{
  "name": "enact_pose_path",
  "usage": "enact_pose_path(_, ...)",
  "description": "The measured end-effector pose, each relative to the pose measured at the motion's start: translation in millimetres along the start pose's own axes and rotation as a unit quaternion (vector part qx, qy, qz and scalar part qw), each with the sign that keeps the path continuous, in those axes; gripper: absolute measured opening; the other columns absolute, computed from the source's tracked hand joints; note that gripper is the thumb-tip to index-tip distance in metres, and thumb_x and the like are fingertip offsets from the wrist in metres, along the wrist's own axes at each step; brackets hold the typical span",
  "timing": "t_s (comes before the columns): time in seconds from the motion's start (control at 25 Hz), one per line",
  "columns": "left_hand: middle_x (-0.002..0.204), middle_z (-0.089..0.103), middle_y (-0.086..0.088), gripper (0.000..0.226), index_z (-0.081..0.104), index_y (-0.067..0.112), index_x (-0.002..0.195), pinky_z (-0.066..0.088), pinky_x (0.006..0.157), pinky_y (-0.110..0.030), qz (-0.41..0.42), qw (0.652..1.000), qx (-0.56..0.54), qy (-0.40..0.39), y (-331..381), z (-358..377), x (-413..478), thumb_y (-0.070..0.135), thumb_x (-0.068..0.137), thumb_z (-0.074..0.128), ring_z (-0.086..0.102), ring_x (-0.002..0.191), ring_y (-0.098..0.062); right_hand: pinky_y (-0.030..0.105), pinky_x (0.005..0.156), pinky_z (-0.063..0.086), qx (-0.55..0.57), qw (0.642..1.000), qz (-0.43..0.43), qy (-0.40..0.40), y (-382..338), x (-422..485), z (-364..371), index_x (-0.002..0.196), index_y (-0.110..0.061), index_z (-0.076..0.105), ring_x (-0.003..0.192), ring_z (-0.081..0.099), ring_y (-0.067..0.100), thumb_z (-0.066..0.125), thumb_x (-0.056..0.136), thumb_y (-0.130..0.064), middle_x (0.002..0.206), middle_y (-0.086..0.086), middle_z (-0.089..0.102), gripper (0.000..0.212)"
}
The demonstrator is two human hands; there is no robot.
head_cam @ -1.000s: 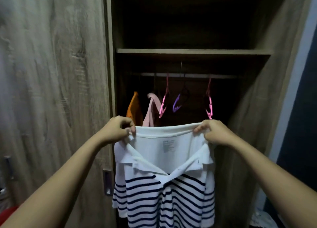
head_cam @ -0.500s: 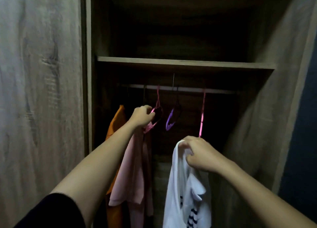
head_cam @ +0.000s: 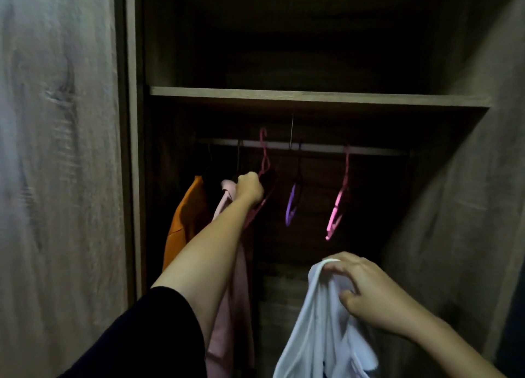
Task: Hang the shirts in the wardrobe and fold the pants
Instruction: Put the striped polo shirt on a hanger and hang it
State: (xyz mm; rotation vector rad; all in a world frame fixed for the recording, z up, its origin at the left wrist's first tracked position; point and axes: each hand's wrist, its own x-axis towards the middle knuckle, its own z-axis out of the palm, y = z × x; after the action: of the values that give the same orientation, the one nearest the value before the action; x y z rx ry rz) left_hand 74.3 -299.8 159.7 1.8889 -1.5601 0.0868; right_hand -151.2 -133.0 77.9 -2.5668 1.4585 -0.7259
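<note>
While your left hand (head_cam: pixel 250 189) grips a pink hanger (head_cam: pixel 264 161) under the rail (head_cam: pixel 369 151) and your right hand (head_cam: pixel 372 298) clutches the white shirt (head_cam: pixel 315 326) in its fingers (head_cam: pixel 342 265) well below it, an orange shirt (head_cam: pixel 186 218) and a pink shirt (head_cam: pixel 241 286) hang there already, leaving this one and the pants.

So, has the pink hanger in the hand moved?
Yes, upward: the left hand has lifted the pink hanger, and its hook now pokes above the rail.

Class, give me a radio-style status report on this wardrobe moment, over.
Left hand grips pink hanger, hook above the rail. Right hand holds white shirt, not yet hung. Pink shirt hangs close beside left hand.
</note>
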Motion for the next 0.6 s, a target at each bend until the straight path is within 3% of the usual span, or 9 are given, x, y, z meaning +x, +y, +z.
enact_pose_path(0.08, 0.115, 0.064, -0.022, 0.026, 0.062, 0.002, 0.110, 0.036, 0.098, -0.044, 0.000, 0.999, -0.031, 0.010, -3.7, -7.5, -8.8, 0.011, 0.092, 0.046, 0.057, 0.111, -0.039, 0.027, 0.103, 0.040, 0.026, 1.000, 0.006, 0.005, 1.3, -0.9, 8.6, 0.122, -0.030, 0.055, 0.117, 0.045, 0.005, 0.051, 0.076, -0.005, 0.124, -0.018, 0.047, 0.051)
enact_pose_path(0.24, 0.117, 0.058, -0.028, 0.036, 0.049, -0.005, 0.123, 0.044, 0.090, -0.044, 0.006, 0.989, -0.135, 0.053, -31.9, -27.0, -70.5, 0.012, 0.091, 0.043, 0.055, 0.109, -0.045, 0.031, 0.105, 0.039, 0.020, 0.999, 0.040, 0.017, -1.2, 0.4, 25.1, 0.127, -0.019, 0.053, 0.121, 0.045, 0.013, 0.054, 0.076, -0.002, 0.130, -0.007, 0.046, 0.053)
enact_pose_path(0.4, 0.096, 0.068, -0.025, 0.031, 0.065, 0.003, 0.105, 0.045, 0.078, -0.042, 0.034, 0.982, -0.128, 0.132, -99.7, -58.5, -158.3, 0.025, 0.094, 0.045, 0.060, 0.095, -0.043, 0.037, 0.106, 0.037, -0.008, 0.998, 0.056, -0.005, -12.7, 7.4, 48.6, 0.128, -0.013, 0.052, 0.123, 0.046, 0.026, 0.060, 0.070, -0.002, 0.134, 0.004, 0.045, 0.060)
enact_pose_path(0.6, 0.085, 0.073, -0.017, 0.026, 0.073, 0.014, 0.101, 0.050, 0.076, -0.035, 0.010, 0.979, -0.159, 0.128, -194.4, -102.7, -247.4, 0.029, 0.092, 0.054, 0.069, 0.085, -0.030, 0.038, 0.107, 0.035, -0.036, 0.996, 0.069, -0.048, -38.7, 16.7, 70.8, 0.133, -0.008, 0.046, 0.125, 0.043, 0.035, 0.060, 0.068, -0.009, 0.140, 0.012, 0.037, 0.066)
